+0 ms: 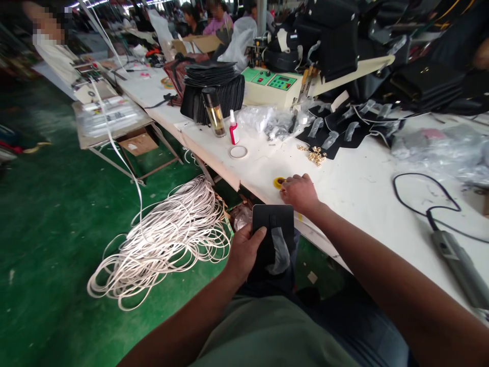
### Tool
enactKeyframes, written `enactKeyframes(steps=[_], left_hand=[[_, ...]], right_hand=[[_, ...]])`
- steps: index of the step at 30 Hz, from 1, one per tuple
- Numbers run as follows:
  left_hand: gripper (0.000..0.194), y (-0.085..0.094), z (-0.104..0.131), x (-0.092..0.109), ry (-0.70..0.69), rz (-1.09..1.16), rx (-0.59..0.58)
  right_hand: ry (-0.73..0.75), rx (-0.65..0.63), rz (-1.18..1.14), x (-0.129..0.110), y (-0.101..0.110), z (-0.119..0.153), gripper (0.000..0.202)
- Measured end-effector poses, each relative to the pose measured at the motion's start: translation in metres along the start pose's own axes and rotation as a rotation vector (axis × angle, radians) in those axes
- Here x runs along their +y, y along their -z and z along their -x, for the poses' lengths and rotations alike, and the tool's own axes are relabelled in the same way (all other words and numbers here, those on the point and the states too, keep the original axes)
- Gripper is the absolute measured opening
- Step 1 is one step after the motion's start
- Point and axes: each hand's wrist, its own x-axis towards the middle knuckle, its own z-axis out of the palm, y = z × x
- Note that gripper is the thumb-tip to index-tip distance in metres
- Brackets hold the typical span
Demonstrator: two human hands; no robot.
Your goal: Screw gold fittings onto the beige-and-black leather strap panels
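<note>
My left hand point(244, 253) grips a black leather-like panel point(284, 218) by its left edge, thumb on top, over my lap. A short strap point(280, 250) covered in clear plastic hangs on the panel's face. My right hand point(300, 192) is at the front edge of the table, fingers bent together at a small yellow round holder point(278, 182) with a dark middle. Whatever the right fingertips pinch, if anything, is hidden. Beyond that hand lies a small heap of gold-coloured metal fittings point(316, 156), beside flat black pieces point(336, 133) with plastic-wrapped straps.
On the white table point(359, 204) stand a red bottle point(234, 128), a clear bottle point(215, 114), stacked black pieces point(214, 97) and a machine with green panels point(271, 84). A corded grey tool point(458, 262) lies right. Coiled white cord point(164, 244) covers floor at left.
</note>
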Motion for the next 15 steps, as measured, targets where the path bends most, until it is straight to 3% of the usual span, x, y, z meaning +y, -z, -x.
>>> enactKeyframes(steps=[2, 4, 8, 12, 15], left_hand=[[0.043, -0.001, 0.002, 0.003, -0.003, -0.023, 0.002], [0.041, -0.002, 0.004, 0.005, 0.004, -0.027, 0.002], [0.040, -0.008, 0.008, 0.004, 0.022, -0.041, -0.001], [0.035, -0.024, 0.013, 0.006, 0.007, -0.119, -0.073], [0.031, -0.041, 0.020, 0.012, -0.039, -0.231, -0.151]], right_hand=[[-0.032, 0.053, -0.044, 0.001, 0.008, 0.005, 0.027], [-0.110, 0.205, -0.218, 0.001, 0.020, 0.022, 0.023], [-0.225, 0.554, -0.807, -0.012, 0.045, 0.089, 0.015], [-0.192, 0.603, -1.052, -0.041, 0.049, 0.155, 0.010], [-0.277, 0.654, -1.076, -0.053, 0.041, 0.181, 0.009]])
